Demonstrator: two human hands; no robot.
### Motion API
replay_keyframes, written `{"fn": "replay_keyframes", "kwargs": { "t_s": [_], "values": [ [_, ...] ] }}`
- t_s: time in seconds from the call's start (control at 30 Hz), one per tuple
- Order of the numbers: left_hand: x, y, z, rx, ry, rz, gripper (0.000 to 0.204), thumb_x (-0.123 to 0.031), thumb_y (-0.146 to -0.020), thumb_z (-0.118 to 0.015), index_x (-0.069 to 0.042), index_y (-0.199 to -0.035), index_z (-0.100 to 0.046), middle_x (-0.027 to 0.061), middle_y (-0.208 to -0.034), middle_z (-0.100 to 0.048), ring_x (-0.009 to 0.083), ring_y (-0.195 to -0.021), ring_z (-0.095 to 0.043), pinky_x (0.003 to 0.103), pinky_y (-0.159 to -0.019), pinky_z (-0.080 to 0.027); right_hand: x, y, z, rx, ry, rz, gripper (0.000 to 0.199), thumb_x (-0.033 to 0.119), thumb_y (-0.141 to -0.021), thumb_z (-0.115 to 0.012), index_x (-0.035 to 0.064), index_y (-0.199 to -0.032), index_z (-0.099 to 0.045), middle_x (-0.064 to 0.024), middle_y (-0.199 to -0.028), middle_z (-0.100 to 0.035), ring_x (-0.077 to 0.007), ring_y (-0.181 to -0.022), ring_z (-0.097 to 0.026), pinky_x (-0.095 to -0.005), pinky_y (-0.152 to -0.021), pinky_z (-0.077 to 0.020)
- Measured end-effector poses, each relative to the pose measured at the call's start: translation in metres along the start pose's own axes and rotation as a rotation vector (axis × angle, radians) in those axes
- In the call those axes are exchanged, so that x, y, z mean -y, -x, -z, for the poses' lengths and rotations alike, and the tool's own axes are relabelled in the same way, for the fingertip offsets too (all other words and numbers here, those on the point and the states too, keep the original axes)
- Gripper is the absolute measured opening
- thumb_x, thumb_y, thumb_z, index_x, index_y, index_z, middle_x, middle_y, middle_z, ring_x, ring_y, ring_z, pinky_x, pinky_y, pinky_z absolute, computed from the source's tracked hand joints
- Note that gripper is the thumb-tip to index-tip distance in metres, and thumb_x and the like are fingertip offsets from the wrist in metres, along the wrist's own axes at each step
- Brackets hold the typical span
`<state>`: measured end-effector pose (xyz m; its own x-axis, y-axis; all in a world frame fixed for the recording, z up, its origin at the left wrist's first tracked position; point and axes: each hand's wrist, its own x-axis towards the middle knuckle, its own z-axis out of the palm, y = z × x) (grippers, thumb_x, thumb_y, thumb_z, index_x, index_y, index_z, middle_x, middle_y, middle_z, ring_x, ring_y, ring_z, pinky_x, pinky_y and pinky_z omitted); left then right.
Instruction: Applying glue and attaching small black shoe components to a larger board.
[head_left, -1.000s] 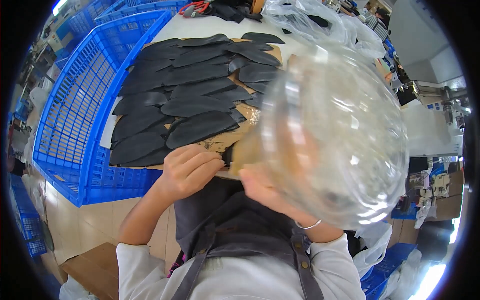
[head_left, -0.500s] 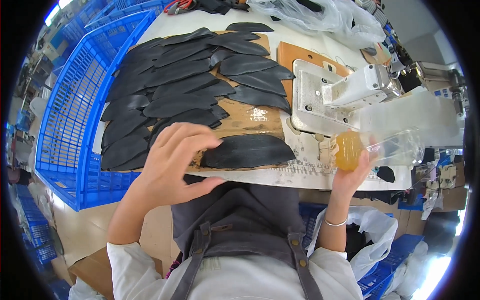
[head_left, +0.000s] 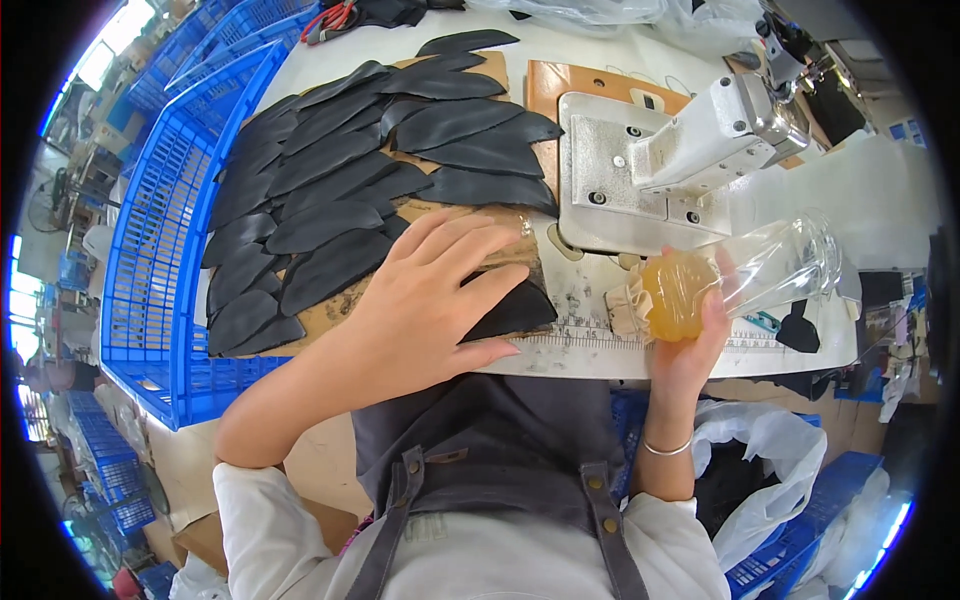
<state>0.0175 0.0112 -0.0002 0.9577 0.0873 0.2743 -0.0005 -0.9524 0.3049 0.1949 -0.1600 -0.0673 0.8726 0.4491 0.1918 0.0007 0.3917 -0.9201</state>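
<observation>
My left hand [head_left: 430,290] is spread over the near right part of a brown board [head_left: 497,68], its fingers apart and nothing gripped. Beneath it a black leaf-shaped piece [head_left: 520,312] is partly hidden; whether the palm presses on it I cannot tell. Several more such black pieces [head_left: 340,185] overlap in rows across the board. In my right hand [head_left: 692,345] a clear plastic bottle [head_left: 765,275] lies tilted on its side, thick yellow-amber stuff filling the end toward the left. A crumpled beige rim surrounds that end.
A blue plastic crate [head_left: 150,250] stands along the left of the table. Right of the board sits a white sewing machine [head_left: 690,150]. A ruler strip [head_left: 590,332] runs along the front edge, with a small black piece [head_left: 798,328] farther right. Red-handled scissors [head_left: 328,20] lie at the back.
My left hand has moved right, from the board's front edge to over the black leaf-shaped piece. The bottle in my right hand has come slightly left, nearer the board.
</observation>
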Motion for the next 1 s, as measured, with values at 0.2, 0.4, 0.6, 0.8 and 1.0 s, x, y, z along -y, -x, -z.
{"fn": "replay_keyframes", "kwargs": {
  "t_s": [0.2, 0.4, 0.6, 0.8, 1.0],
  "values": [
    [-0.004, 0.006, 0.003, -0.072, -0.010, -0.020, 0.038, -0.024, -0.060, -0.078, -0.009, -0.087, -0.056, 0.0086, -0.114, -0.057, 0.0277, -0.107, -0.052, 0.046, -0.097, -0.034, 0.000, -0.001, 0.002, 0.017, -0.113, -0.030, 0.060, 0.029, -0.084, -0.055, 0.0011, -0.131, -0.028, -0.0213, -0.116, -0.048, -0.0334, -0.110, -0.051, -0.0401, -0.091, -0.0440],
    [-0.001, 0.011, -0.008, -0.170, 0.035, 0.066, 0.038, -0.012, -0.056, -0.076, -0.010, -0.081, -0.048, 0.0043, -0.107, -0.058, 0.0250, -0.098, -0.054, 0.043, -0.094, -0.035, 0.000, 0.000, 0.002, 0.006, -0.118, -0.025, 0.060, 0.028, -0.084, -0.055, 0.0012, -0.130, -0.029, -0.0193, -0.116, -0.047, -0.0334, -0.110, -0.051, -0.0409, -0.091, -0.0437],
    [-0.001, 0.012, -0.007, -0.216, 0.125, 0.096, 0.036, -0.009, -0.059, -0.074, -0.008, -0.086, -0.050, 0.0071, -0.107, -0.058, 0.0261, -0.095, -0.054, 0.042, -0.091, -0.037, -0.001, 0.000, 0.002, 0.020, -0.124, -0.025, 0.059, 0.028, -0.084, -0.055, 0.0014, -0.130, -0.029, -0.0194, -0.115, -0.048, -0.0327, -0.109, -0.051, -0.0404, -0.091, -0.0437],
    [0.001, 0.014, -0.010, -0.297, 0.118, 0.168, 0.032, -0.006, -0.061, -0.073, -0.007, -0.088, -0.056, 0.0109, -0.112, -0.058, 0.0300, -0.099, -0.055, 0.041, -0.092, -0.037, -0.002, -0.001, 0.003, 0.045, -0.112, -0.013, 0.060, 0.029, -0.085, -0.055, 0.0018, -0.130, -0.028, -0.0214, -0.115, -0.048, -0.0317, -0.108, -0.051, -0.0398, -0.090, -0.0440],
    [0.001, 0.015, -0.013, -0.231, 0.255, 0.130, 0.017, -0.001, -0.065, -0.069, -0.006, -0.076, -0.057, 0.0106, -0.116, -0.056, 0.0286, -0.101, -0.052, 0.037, -0.089, -0.038, -0.002, 0.000, 0.002, 0.032, -0.113, -0.026, 0.061, 0.029, -0.084, -0.056, 0.0019, -0.131, -0.028, -0.0218, -0.115, -0.048, -0.0317, -0.108, -0.051, -0.0397, -0.089, -0.0446]
  ]
}}
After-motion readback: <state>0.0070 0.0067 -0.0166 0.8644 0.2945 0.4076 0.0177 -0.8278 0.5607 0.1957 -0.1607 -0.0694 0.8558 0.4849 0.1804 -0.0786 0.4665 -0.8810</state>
